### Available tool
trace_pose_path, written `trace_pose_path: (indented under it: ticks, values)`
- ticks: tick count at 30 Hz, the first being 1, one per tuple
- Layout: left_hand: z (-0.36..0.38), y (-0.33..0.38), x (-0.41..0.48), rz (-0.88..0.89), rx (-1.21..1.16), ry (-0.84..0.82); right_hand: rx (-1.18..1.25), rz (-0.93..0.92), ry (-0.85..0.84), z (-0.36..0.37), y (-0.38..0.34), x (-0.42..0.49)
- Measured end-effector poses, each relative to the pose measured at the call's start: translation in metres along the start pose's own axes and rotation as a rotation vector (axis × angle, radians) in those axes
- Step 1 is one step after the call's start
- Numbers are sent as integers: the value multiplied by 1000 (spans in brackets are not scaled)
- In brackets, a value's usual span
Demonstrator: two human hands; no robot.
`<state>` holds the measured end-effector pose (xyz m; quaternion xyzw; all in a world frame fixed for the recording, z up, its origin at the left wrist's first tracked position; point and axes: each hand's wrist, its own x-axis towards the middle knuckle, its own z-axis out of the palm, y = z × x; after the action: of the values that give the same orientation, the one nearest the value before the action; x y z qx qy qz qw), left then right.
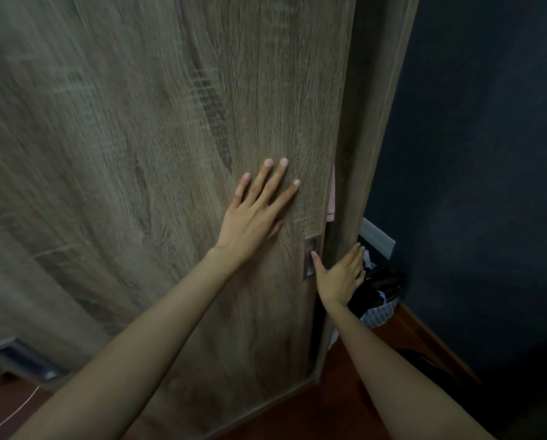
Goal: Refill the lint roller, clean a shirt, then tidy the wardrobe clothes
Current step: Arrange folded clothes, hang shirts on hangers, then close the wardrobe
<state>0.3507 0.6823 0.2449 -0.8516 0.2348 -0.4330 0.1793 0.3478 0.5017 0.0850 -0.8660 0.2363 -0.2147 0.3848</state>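
While pressing flat on the door (170, 154) with left fingers (273, 182) spread wide and straight, laying the whole left hand (250, 223) against the wood, up and left of the handle (313, 244). Touching that handle with the right thumb (314, 257); holding the other right fingers (354, 255) straight and close together by the frame (370, 154), gripping nothing; contact there unclear. Right hand (339, 277) across the gap. Higher in that gap, between door edge and frame, a strip of pink cloth (331, 201). On the floor (297, 417) beyond, a basket (378, 315) of dark clothes (366, 296), beside a dark wall (472, 154)
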Motion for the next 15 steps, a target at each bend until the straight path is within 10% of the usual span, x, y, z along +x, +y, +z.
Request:
trace_pose_path:
  ticks: [15]
  values:
    - [14, 29, 24, -17, 21, 6, 96, -79, -112, -28, 22, 50]
